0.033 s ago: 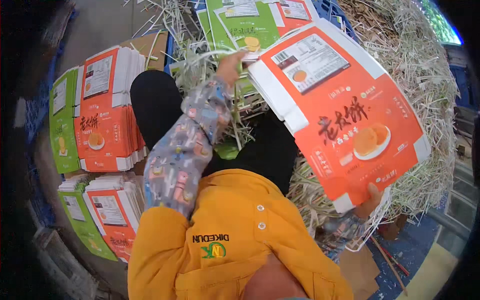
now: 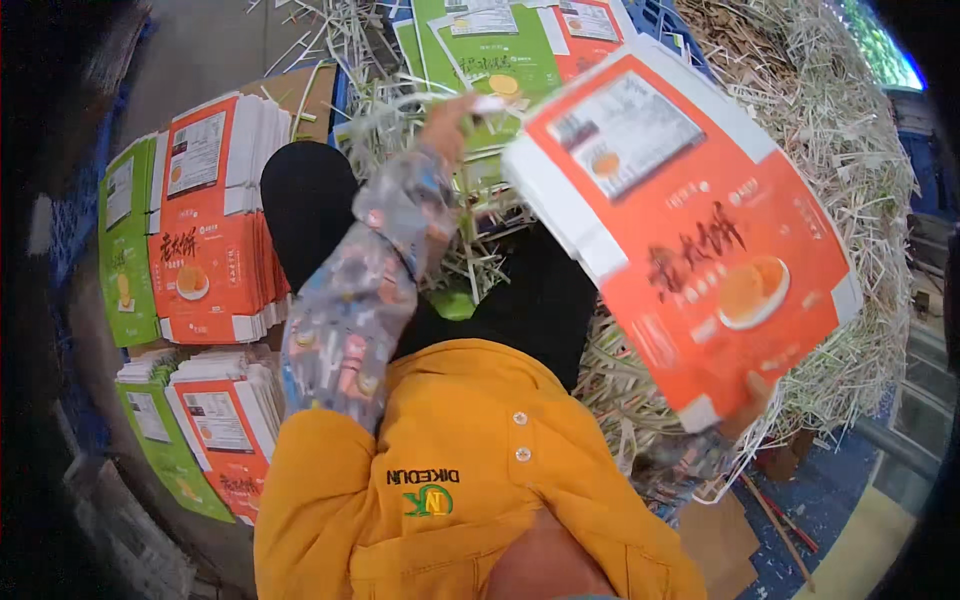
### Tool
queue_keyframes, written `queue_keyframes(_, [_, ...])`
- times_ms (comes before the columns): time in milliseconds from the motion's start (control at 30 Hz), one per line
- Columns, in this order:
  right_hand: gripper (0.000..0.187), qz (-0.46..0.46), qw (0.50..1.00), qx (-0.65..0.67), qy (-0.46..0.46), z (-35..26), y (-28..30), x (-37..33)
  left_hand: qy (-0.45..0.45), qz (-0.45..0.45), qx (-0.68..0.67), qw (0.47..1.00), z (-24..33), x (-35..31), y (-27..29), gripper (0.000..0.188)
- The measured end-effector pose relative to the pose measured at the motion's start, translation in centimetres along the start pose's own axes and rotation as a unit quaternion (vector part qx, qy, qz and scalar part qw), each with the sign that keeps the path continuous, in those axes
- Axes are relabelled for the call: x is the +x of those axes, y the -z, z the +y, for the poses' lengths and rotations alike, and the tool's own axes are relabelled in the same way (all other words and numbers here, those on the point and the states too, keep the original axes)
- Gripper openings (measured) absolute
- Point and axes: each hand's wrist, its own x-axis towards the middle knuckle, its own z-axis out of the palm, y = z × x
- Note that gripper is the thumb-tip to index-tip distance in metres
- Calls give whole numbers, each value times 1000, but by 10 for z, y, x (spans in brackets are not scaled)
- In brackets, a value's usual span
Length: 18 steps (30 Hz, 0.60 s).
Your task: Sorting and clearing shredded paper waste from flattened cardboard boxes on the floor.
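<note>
A flattened orange-and-white cardboard box (image 2: 700, 330), printed with a pale label panel and a plate of round cakes, is held up at a slant on my right. Its lower corner is gripped by my right hand (image 2: 742, 408), partly hidden behind the card and blurred. My left hand (image 2: 447, 130) is closed just off the box's upper left edge, smeared by motion, with a small white scrap of card (image 2: 488, 104) at its fingertips. Beneath that hand lie loose white paper strips and green flattened boxes (image 2: 497, 62).
Stacks of orange flattened boxes (image 2: 212, 262) and green flattened boxes (image 2: 128, 240) stand on the left, with shorter stacks nearer me. A big heap of shredded paper strips (image 2: 840, 200) fills the right side. Brown cardboard (image 2: 722, 535) and thin sticks (image 2: 780, 525) lie at the lower right.
My left hand has drawn slightly left, away from the box's corner, with the white scrap at its fingers. The box has shifted a little to the right and down, still in my right hand.
</note>
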Motion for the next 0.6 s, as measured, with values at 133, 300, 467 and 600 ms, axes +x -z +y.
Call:
queue_keyframes(133, [64,33,995,89,-8,4,11,2,-148,9,-139,979,76,17,43,35])
queue_keyframes(300, [61,-19,995,96,-26,72,22,29,-64,-74,-408,908,98,59,46,54])
queue_keyframes(467, [38,69,985,128,-95,143,-56,70,34,1,-28,999,-11,-16,71,51])
queue_keyframes(600, [37,63,961,221,-152,171,-92,75,270,-88,-190,940,-57,-92,-14,62])
